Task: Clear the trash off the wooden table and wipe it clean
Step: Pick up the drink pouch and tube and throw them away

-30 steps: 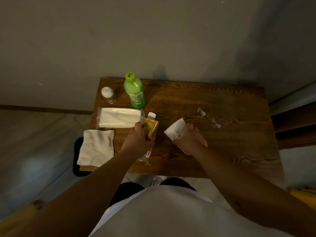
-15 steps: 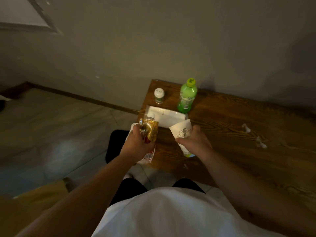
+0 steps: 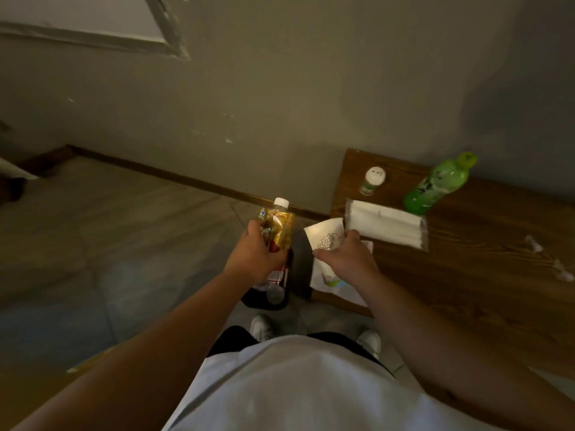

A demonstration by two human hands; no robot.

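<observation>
I see a gold wrapper (image 3: 278, 229) and clear bottle (image 3: 275, 276) held off the wooden table (image 3: 485, 284), paper cup (image 3: 325, 238) tilted at its edge, scraps (image 3: 533, 244) on top.

1. The wooden table (image 3: 485, 275) ran off the right edge
2. The left hand (image 3: 253, 255) covered the middle of the clear bottle (image 3: 275, 279)
3. The right hand (image 3: 345, 259) hid most of the cloth (image 3: 326, 279)
4. The scraps (image 3: 557, 265) were too small to identify
</observation>
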